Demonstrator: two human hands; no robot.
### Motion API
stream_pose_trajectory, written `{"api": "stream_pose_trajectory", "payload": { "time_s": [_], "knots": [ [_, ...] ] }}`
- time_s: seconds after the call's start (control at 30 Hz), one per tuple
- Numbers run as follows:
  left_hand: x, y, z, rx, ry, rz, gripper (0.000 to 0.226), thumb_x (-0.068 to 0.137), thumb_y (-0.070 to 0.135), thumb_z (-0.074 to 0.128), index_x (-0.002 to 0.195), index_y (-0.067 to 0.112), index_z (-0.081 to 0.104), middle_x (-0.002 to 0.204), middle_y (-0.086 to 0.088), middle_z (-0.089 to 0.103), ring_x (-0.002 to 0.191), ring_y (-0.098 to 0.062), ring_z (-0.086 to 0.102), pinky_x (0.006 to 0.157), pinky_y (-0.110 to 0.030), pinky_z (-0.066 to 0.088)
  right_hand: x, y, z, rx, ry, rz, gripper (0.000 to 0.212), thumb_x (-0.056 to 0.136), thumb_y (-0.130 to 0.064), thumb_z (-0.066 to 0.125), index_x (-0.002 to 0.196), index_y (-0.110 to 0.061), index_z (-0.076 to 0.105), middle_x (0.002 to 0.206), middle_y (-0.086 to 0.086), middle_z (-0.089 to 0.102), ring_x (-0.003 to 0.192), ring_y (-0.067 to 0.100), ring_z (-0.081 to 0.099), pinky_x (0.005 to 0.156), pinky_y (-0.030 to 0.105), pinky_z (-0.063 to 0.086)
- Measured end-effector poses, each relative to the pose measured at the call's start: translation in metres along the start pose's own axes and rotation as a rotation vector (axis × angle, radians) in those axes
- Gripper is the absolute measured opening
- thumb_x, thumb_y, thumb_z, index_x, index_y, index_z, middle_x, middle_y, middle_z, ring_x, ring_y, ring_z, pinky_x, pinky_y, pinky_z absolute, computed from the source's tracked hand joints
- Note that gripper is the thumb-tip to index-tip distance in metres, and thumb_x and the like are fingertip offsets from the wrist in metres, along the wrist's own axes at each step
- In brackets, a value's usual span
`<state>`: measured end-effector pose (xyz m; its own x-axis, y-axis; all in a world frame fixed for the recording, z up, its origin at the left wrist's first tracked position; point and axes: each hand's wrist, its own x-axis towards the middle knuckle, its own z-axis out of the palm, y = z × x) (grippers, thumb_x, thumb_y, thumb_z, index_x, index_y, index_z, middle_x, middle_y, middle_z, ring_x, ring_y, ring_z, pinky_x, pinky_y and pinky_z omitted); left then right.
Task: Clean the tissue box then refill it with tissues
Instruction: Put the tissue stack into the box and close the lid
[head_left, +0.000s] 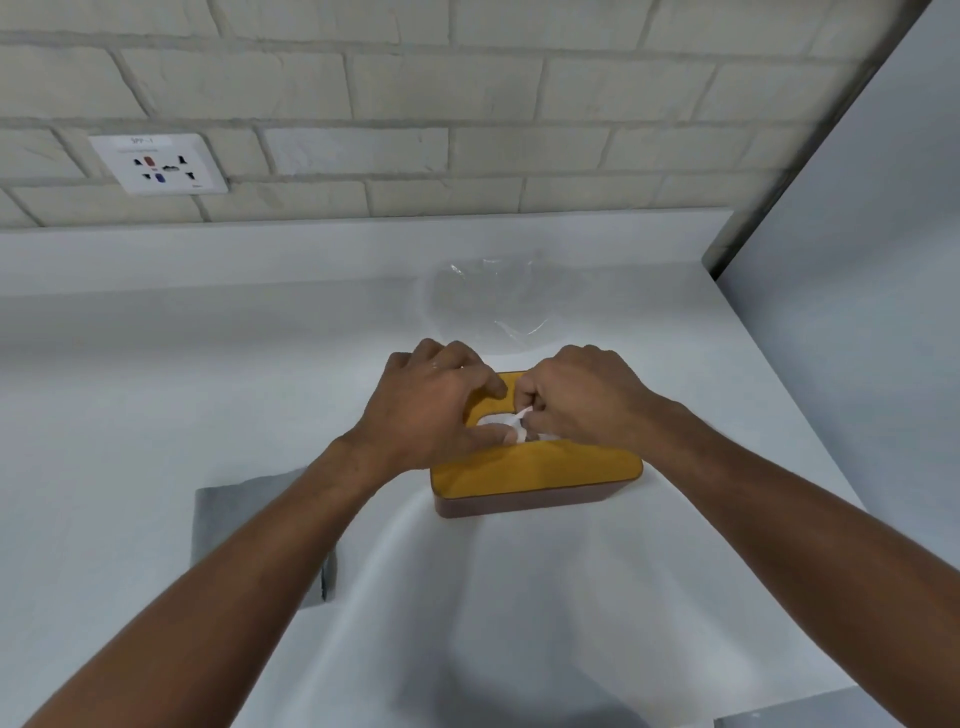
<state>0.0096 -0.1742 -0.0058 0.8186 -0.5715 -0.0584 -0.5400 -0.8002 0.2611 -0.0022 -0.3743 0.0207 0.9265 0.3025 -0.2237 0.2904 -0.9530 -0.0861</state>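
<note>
While I look down at the white counter (156, 415), I see a grey cloth (244, 525) lying flat at the left, partly under my arm. My left hand (431, 405) rests on the yellow lid of the tissue box (535, 478), fingers curled, thumb at the slot. My right hand (582, 400) pinches a white tissue (519, 422) at that slot. Behind the box lies a clear plastic wrapper (493, 301).

Left hand (434, 400) palm-down, spread; right hand (582, 397) fingers (524, 400) pinched.
</note>
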Motion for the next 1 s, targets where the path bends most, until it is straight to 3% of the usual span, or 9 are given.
{"api": "stream_pose_trajectory", "payload": {
  "time_s": [0.1, 0.23, 0.43, 0.53, 0.67, 0.73, 0.8, 0.9, 1.0],
  "knots": [
    [0.006, 0.018, 0.001, 0.081, 0.014, -0.012, 0.052, 0.085, 0.078, 0.061, 0.125, 0.046, 0.069, 0.13, 0.014, 0.062, 0.125, -0.021, 0.049, 0.095, -0.038, 0.035, -0.002, 0.009, -0.001, 0.062, -0.017, 0.022, 0.005, 0.08, -0.036, 0.063, 0.085, -0.035, 0.062, 0.081, -0.012, 0.063, 0.079, 0.016, 0.058, 0.063, 0.03, 0.044],
    [0.014, 0.021, 0.002, 0.038, 0.074, -0.03, 0.018, 0.098, 0.044, 0.061, 0.109, 0.034, 0.072, 0.106, 0.011, 0.071, 0.107, -0.021, 0.059, 0.08, -0.033, 0.034, 0.002, 0.023, 0.0, 0.184, -0.041, 0.028, 0.006, 0.084, -0.037, 0.064, 0.082, -0.035, 0.059, 0.083, -0.014, 0.057, 0.083, 0.012, 0.055, 0.065, 0.031, 0.044],
    [0.02, 0.01, -0.01, -0.192, 0.017, -0.057, 0.023, 0.104, 0.022, 0.054, 0.12, 0.029, 0.069, 0.102, 0.008, 0.076, 0.084, -0.017, 0.06, 0.068, -0.03, 0.04, 0.002, 0.03, 0.004, 0.254, -0.026, 0.005, 0.006, 0.089, -0.031, 0.062, 0.095, -0.033, 0.062, 0.088, -0.015, 0.066, 0.083, 0.01, 0.059, 0.071, 0.037, 0.051],
    [0.023, 0.006, -0.01, -0.181, -0.02, -0.039, 0.026, 0.106, 0.02, 0.052, 0.125, 0.029, 0.068, 0.098, 0.009, 0.071, 0.085, -0.015, 0.054, 0.07, -0.031, 0.038, 0.001, 0.031, 0.005, 0.253, -0.014, 0.004, 0.012, 0.088, -0.03, 0.058, 0.099, -0.036, 0.059, 0.089, -0.015, 0.066, 0.083, 0.01, 0.059, 0.069, 0.035, 0.051],
    [0.023, 0.004, -0.008, -0.193, -0.03, -0.031, 0.024, 0.105, 0.02, 0.054, 0.121, 0.03, 0.068, 0.095, 0.014, 0.068, 0.086, -0.017, 0.057, 0.069, -0.031, 0.038, -0.004, 0.026, 0.01, 0.128, 0.023, -0.012, 0.029, 0.075, -0.055, 0.068, 0.093, -0.039, 0.052, 0.084, -0.015, 0.057, 0.078, 0.009, 0.054, 0.06, 0.03, 0.04],
    [0.023, 0.004, -0.008, -0.193, -0.023, -0.03, 0.022, 0.103, 0.019, 0.055, 0.115, 0.029, 0.07, 0.086, 0.02, 0.064, 0.086, -0.017, 0.059, 0.065, -0.03, 0.037, -0.006, 0.021, 0.014, 0.03, 0.089, -0.083, 0.03, 0.076, -0.057, 0.068, 0.088, -0.036, 0.049, 0.082, -0.012, 0.05, 0.078, 0.011, 0.05, 0.057, 0.029, 0.037],
    [0.022, 0.005, -0.009, -0.196, -0.02, -0.031, 0.021, 0.1, 0.019, 0.057, 0.11, 0.03, 0.072, 0.077, 0.024, 0.056, 0.082, -0.015, 0.057, 0.061, -0.029, 0.035, -0.007, 0.017, 0.017, -0.02, 0.13, -0.159, 0.021, 0.082, -0.055, 0.065, 0.09, -0.038, 0.056, 0.083, -0.011, 0.044, 0.083, 0.011, 0.048, 0.057, 0.029, 0.034],
    [0.02, 0.005, -0.01, -0.181, -0.037, -0.022, 0.02, 0.094, 0.02, 0.063, 0.104, 0.033, 0.074, 0.079, 0.019, 0.062, 0.082, -0.014, 0.06, 0.06, -0.026, 0.036, -0.005, 0.013, 0.015, -0.071, 0.093, -0.204, 0.021, 0.088, -0.055, 0.057, 0.103, -0.045, 0.067, 0.081, -0.013, 0.048, 0.087, 0.011, 0.054, 0.055, 0.026, 0.03],
    [0.018, 0.007, -0.011, -0.182, -0.074, -0.029, 0.012, 0.089, 0.026, 0.071, 0.096, 0.034, 0.077, 0.078, 0.016, 0.065, 0.074, -0.007, 0.058, 0.057, -0.025, 0.033, -0.001, 0.007, 0.009, -0.236, 0.098, -0.218, 0.03, 0.091, -0.058, 0.048, 0.097, -0.041, 0.072, 0.065, -0.006, 0.054, 0.068, 0.017, 0.057, 0.049, 0.025, 0.02]
  ]
}}
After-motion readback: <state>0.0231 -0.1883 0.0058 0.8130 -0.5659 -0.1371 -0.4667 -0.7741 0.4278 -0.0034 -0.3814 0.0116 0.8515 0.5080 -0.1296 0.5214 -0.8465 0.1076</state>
